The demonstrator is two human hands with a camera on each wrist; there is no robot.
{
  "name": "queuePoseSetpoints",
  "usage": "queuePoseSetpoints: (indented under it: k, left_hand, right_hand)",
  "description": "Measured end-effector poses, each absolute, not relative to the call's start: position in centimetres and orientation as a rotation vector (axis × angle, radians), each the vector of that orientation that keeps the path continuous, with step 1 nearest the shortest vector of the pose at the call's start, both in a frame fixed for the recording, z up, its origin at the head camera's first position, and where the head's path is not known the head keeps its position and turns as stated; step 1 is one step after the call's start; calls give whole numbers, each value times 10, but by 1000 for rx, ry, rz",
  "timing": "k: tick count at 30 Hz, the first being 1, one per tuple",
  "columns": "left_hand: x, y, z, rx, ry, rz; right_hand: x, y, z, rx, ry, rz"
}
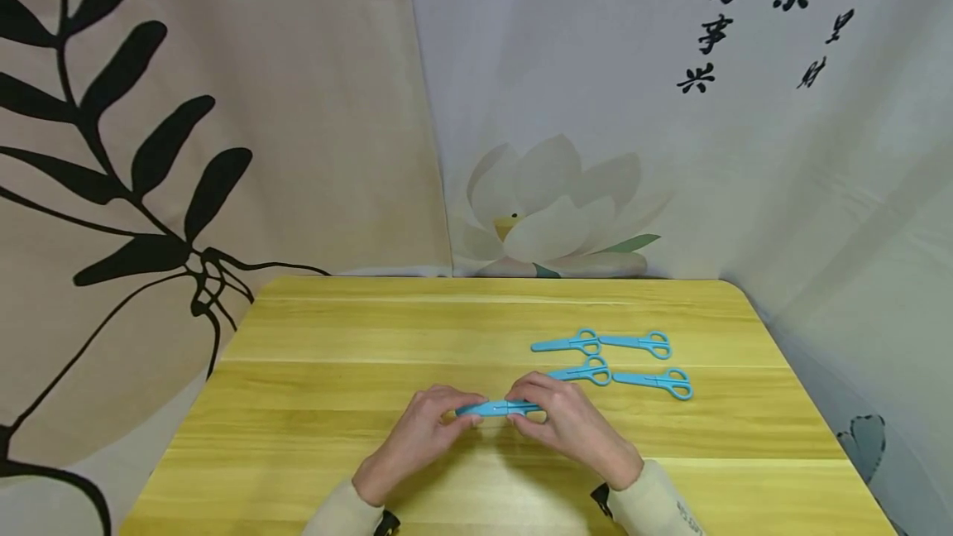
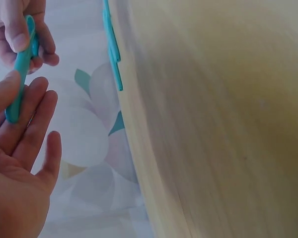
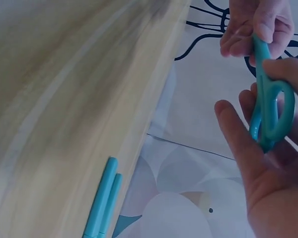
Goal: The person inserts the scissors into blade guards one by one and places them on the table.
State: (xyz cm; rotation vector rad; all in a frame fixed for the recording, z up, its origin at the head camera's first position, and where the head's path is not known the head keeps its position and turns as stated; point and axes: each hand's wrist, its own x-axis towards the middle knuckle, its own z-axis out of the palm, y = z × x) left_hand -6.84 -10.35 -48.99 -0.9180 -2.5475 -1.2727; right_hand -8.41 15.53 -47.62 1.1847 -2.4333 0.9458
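Between both hands is a pair of light blue scissors (image 1: 487,409), held level over the table with the blades to the left. My left hand (image 1: 428,430) pinches the blade end between thumb and fingers; its other fingers spread loosely in the left wrist view. At the handle side, my right hand (image 1: 566,420) pinches the scissors near the pivot. The finger loops (image 3: 283,111) show in the right wrist view, beside the right palm. The blades look closed, in a cover or of plastic; I cannot tell which.
Beyond the right hand, several more blue scissors lie in two rows: a back left pair (image 1: 558,345), a back right pair (image 1: 629,342), a front left pair (image 1: 572,373) partly behind the hand, and a front right pair (image 1: 644,380). The wooden table (image 1: 313,404) meets printed curtains (image 1: 335,106) behind.
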Motion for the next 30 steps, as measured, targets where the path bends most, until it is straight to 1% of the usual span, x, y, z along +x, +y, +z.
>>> queuePoseSetpoints:
  k: [10, 19, 30]
  left_hand:
    - [-66, -99, -489, -877, -2650, -1224]
    - [-65, -103, -487, -937, -2798, -1324]
    - [-64, -126, -485, -759, -2827, -1361]
  right_hand:
    - [-83, 160, -480, 1130, -2488, 912]
    - [-82, 170, -481, 1097, -2537, 872]
    - [-81, 201, -485, 988, -2620, 861]
